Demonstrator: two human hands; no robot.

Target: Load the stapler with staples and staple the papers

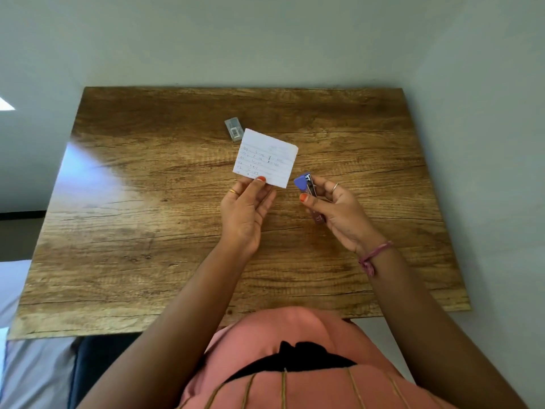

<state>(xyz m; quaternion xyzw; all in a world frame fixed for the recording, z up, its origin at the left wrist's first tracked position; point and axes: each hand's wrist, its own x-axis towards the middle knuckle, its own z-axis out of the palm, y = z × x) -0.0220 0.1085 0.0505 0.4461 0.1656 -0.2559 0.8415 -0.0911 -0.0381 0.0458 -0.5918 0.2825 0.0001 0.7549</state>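
Note:
My left hand (246, 206) pinches the near edge of small lined papers (267, 157) with handwriting, held just above the wooden table (147, 231). To their right, my right hand (339, 212) grips a small blue stapler (308, 188), its blue nose pointing at the papers' near right corner, a short gap apart. A small clear staple box (234, 130) with a barcode label lies on the table just beyond the papers' far left corner.
The table's far edge meets a pale wall (265, 39). Its near edge is by my body. A bed or cloth (17, 290) lies off the table's left side.

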